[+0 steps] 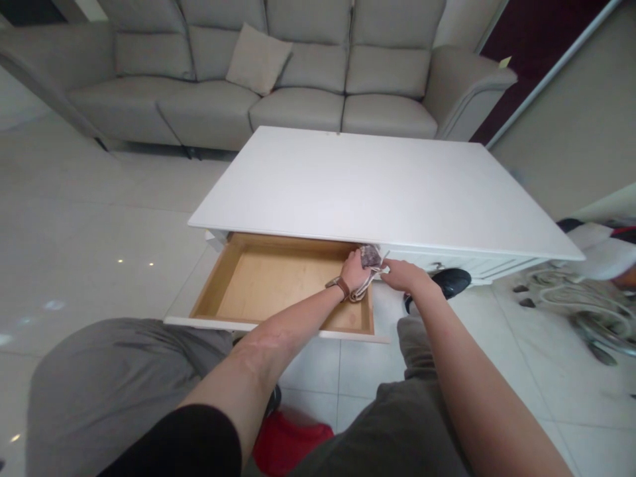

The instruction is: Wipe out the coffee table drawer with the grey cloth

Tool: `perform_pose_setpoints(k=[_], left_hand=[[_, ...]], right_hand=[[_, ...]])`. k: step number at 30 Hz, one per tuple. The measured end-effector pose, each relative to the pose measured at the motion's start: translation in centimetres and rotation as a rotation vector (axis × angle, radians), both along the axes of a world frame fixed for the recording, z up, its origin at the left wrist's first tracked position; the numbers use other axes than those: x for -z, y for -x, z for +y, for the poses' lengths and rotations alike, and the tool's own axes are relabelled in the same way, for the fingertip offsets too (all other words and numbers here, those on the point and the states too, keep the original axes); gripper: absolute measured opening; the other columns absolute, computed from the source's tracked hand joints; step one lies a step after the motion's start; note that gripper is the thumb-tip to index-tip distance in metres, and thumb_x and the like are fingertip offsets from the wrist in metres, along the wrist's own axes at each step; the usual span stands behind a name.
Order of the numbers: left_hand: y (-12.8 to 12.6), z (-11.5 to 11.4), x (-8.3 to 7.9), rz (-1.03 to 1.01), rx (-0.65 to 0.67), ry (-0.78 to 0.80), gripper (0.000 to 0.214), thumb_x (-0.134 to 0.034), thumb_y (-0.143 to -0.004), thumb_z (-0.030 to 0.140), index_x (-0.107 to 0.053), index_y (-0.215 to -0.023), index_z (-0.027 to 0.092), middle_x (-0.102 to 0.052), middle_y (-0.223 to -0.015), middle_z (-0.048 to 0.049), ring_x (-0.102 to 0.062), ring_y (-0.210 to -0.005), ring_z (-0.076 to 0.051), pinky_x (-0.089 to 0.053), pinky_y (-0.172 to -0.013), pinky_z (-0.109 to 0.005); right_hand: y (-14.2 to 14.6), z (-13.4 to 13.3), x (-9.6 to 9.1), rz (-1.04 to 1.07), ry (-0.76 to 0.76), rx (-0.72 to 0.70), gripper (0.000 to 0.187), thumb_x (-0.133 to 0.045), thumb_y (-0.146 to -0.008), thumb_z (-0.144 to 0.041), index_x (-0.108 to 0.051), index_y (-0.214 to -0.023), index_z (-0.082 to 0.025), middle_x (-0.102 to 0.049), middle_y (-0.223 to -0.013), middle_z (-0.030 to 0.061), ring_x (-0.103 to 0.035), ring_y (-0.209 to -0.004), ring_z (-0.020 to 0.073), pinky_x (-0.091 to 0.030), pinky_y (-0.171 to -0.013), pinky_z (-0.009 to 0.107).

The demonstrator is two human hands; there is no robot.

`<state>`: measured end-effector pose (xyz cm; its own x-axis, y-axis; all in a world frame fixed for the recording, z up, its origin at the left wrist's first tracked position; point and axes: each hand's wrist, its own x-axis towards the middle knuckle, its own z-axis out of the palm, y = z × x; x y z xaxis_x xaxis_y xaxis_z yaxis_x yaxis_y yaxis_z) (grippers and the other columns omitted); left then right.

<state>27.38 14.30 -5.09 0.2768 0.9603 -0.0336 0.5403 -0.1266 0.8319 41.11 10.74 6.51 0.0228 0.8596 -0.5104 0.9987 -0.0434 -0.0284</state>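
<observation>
A white coffee table (368,189) has its wooden drawer (268,281) pulled out towards me. Over the drawer's right side, my left hand (354,270) is closed on a bunched brown-and-white cloth (371,257). Part of that cloth hangs down by the drawer's right wall. My right hand (398,273) is just outside the drawer, its fingers drawn together at the cloth's right edge. The fingertips of both hands are partly hidden by the cloth. The drawer's visible bottom is bare wood.
Behind the table stands a grey sofa (298,109) with a beige cushion (259,59). A black shoe (451,283) is by the table's front, near a drawer knob. Something red (293,444) lies on the tiled floor below me. Fabric items (571,298) lie at the right.
</observation>
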Motion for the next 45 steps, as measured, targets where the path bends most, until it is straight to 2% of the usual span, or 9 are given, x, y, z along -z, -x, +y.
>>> perform_pose_setpoints(k=[6,12,15,20,27,31,36,40,45], left_hand=[[3.6,-5.5,-2.3,0.321,0.438,-0.303,0.036,-0.062,-0.085,0.029,-0.059,-0.121,0.021,-0.061,-0.127,-0.0122,-0.061,-0.113,-0.029,-0.052,-0.100,-0.042],[4.9,-9.3,-3.2,0.370,0.723,-0.363,0.034,-0.067,-0.081,0.030,-0.064,-0.114,0.025,-0.064,-0.122,-0.0092,-0.062,-0.113,-0.028,-0.053,-0.093,-0.040],[5.4,-7.6,-3.9,0.413,0.697,-0.367,0.036,-0.064,-0.082,0.026,-0.062,-0.118,0.027,-0.064,-0.123,-0.0082,-0.060,-0.113,-0.027,-0.052,-0.098,-0.041],[9.1,-2.0,-3.9,0.598,0.391,-0.278,0.048,-0.059,-0.084,0.023,-0.056,-0.133,0.023,-0.057,-0.135,-0.0143,-0.051,-0.126,-0.032,-0.049,-0.103,-0.046],[14.4,0.8,2.1,0.840,0.213,0.160,0.105,-0.076,-0.068,0.042,-0.027,-0.161,0.034,-0.022,-0.169,-0.0159,-0.015,-0.150,-0.058,-0.029,-0.107,-0.081],[13.5,0.6,3.6,0.754,0.275,0.053,0.083,-0.068,-0.077,0.035,-0.039,-0.154,0.031,-0.030,-0.164,-0.0165,-0.030,-0.144,-0.049,-0.039,-0.106,-0.070],[9.1,0.5,2.4,0.645,0.427,-0.243,0.047,-0.045,-0.093,0.017,-0.059,-0.136,0.030,-0.046,-0.152,-0.0155,-0.038,-0.139,-0.040,-0.037,-0.108,-0.066],[6.9,1.5,1.3,0.600,0.458,-0.469,0.049,-0.032,-0.100,0.017,-0.059,-0.138,0.032,-0.052,-0.149,-0.0137,-0.037,-0.142,-0.034,-0.032,-0.114,-0.061],[6.2,3.3,1.3,0.558,0.468,-0.473,0.053,-0.032,-0.100,0.015,-0.056,-0.143,0.036,-0.041,-0.163,-0.0061,-0.031,-0.151,-0.027,-0.034,-0.116,-0.049]], right_hand=[[1.4,0.3,-1.0,-0.044,0.027,-0.012,0.046,-0.046,-0.095,-0.043,-0.072,-0.125,-0.017,-0.069,-0.131,0.0196,-0.067,-0.119,0.0344,-0.051,-0.096,0.045],[1.7,-0.2,-1.6,-0.074,-0.083,0.071,0.048,-0.045,-0.095,-0.041,-0.065,-0.135,-0.023,-0.067,-0.135,0.0177,-0.066,-0.118,0.0354,-0.051,-0.095,0.048],[1.9,-0.5,-1.8,-0.050,-0.090,0.082,0.048,-0.046,-0.095,-0.042,-0.064,-0.136,-0.024,-0.067,-0.135,0.0162,-0.065,-0.119,0.0347,-0.050,-0.097,0.047],[2.1,-0.6,-1.8,-0.006,-0.103,0.080,0.051,-0.045,-0.096,-0.047,-0.060,-0.141,-0.027,-0.068,-0.135,0.0133,-0.065,-0.121,0.0347,-0.050,-0.098,0.048],[2.4,-0.8,-1.4,0.051,-0.070,0.027,0.050,-0.046,-0.096,-0.045,-0.061,-0.139,-0.026,-0.069,-0.135,0.0128,-0.064,-0.122,0.0347,-0.050,-0.099,0.050],[2.8,-0.9,-1.2,0.023,-0.061,0.010,0.050,-0.047,-0.096,-0.046,-0.062,-0.139,-0.025,-0.069,-0.134,0.0136,-0.064,-0.122,0.0349,-0.050,-0.098,0.049],[3.7,-0.9,-1.0,0.035,-0.032,-0.019,0.048,-0.045,-0.097,-0.046,-0.065,-0.134,-0.024,-0.070,-0.132,0.0140,-0.066,-0.120,0.0351,-0.051,-0.096,0.047],[4.1,-1.2,-0.9,0.052,-0.029,-0.051,0.047,-0.043,-0.098,-0.047,-0.065,-0.134,-0.026,-0.072,-0.127,0.0141,-0.068,-0.116,0.0343,-0.052,-0.094,0.046],[4.9,-1.4,-1.0,0.056,0.008,-0.049,0.047,-0.045,-0.096,-0.042,-0.064,-0.137,-0.028,-0.072,-0.127,0.0146,-0.068,-0.116,0.0354,-0.051,-0.094,0.047]])
